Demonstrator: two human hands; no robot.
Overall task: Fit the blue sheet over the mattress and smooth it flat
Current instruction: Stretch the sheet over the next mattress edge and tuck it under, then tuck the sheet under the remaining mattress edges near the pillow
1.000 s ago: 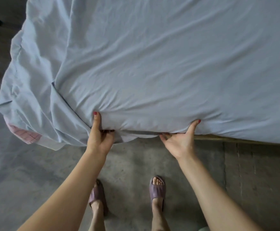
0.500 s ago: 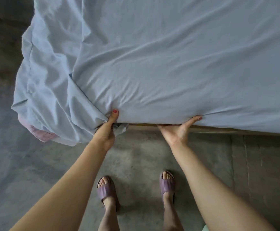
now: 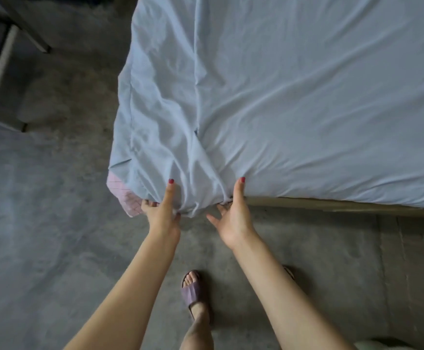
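Observation:
The pale blue sheet (image 3: 294,102) covers the mattress, wrinkled on top and bunched in loose folds at the near left corner. A pink checked patch of the mattress (image 3: 127,200) shows below the sheet at that corner. My left hand (image 3: 161,210) grips the gathered sheet hem at the corner, thumb up against the cloth. Just to the right, my right hand (image 3: 233,218) has its thumb pressed on the sheet edge while its fingers curl under the hem beside the bunched fold.
A wooden bed frame rail (image 3: 344,204) runs along the near side under the mattress. The floor is bare grey concrete (image 3: 41,223). A dark furniture frame with a pale leg (image 3: 1,64) stands at the upper left. My foot in a purple sandal (image 3: 193,291) is below.
I have shifted left along the bed toward the corner. Both hands moved left along the hem, now close together at the bunched corner fold.

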